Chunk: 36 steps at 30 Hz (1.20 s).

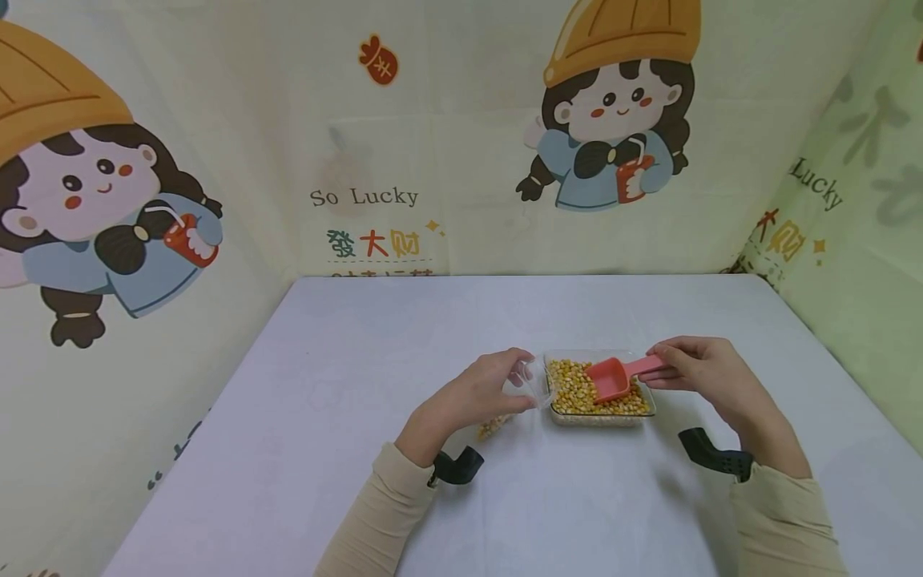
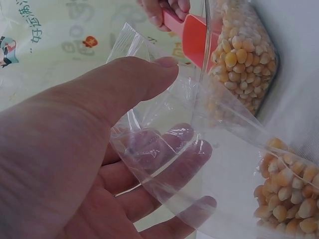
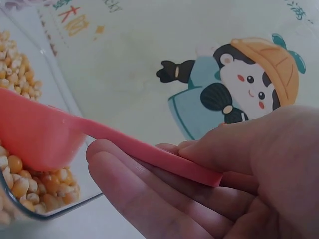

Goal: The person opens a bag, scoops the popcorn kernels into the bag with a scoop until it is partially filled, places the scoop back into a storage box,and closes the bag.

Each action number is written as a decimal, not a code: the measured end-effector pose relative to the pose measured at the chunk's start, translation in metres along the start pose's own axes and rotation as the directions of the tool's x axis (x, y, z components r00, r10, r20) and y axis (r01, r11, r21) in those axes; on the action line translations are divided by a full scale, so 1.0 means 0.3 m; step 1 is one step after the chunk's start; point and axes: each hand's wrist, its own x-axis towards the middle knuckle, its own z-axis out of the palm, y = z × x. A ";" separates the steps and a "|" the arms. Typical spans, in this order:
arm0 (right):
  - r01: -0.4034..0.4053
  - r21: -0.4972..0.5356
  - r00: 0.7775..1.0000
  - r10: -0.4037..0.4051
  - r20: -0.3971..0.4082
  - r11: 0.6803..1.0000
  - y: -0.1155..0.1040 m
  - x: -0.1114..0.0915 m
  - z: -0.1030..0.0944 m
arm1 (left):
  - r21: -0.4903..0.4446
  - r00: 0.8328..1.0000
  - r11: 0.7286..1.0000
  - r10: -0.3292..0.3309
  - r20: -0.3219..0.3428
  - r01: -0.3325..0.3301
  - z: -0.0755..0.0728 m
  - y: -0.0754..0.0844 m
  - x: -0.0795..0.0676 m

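Note:
A pink scoop (image 1: pixel 611 379) is in my right hand (image 1: pixel 703 369), its handle gripped between thumb and fingers. The bowl of the scoop rests among yellow corn kernels (image 3: pixel 24 186) in a clear rectangular container (image 1: pixel 606 420). Just left of the container, my left hand (image 1: pixel 490 389) holds a clear plastic bag (image 2: pixel 164 107) near its mouth, thumb and fingers spread apart on the film. Several fingertips show through the plastic. More corn kernels (image 2: pixel 289 194) lie in the lower part of the bag, partly hidden by the left hand in the head view.
A white-covered table (image 1: pixel 360 344) carries the container and bag. Behind it and along both sides hang patterned cloth walls (image 1: pixel 461 160) with cartoon figures. Black wrist mounts (image 1: pixel 457 466) stick out from both forearms.

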 end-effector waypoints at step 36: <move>0.019 -0.015 0.999 -0.019 -0.036 1.000 -0.026 0.016 0.044 | 0.005 1.000 1.000 -0.017 0.013 0.017 -0.003 -0.012 0.005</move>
